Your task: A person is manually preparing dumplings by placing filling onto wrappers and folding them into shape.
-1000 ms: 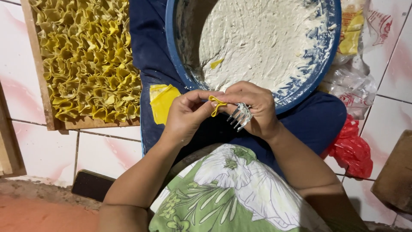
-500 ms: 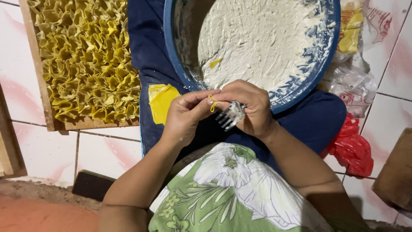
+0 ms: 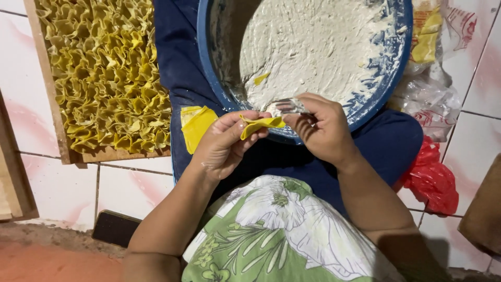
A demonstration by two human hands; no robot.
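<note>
Over the lap, the left hand (image 3: pixel 222 143) pinches a yellow wrapper (image 3: pixel 261 124), long axis roughly level, pointing right; the right hand (image 3: pixel 323 130) grips what seems a fork (image 3: pixel 289 106).

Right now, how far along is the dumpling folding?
Done: the wooden tray is nearly full of folded yellow dumplings. In hand: the left hand pinches a yellow wrapper, while the right hand holds a fork at the blue bowl. Left: plenty of white filling remains, and more wrappers lie on the lap.
</note>
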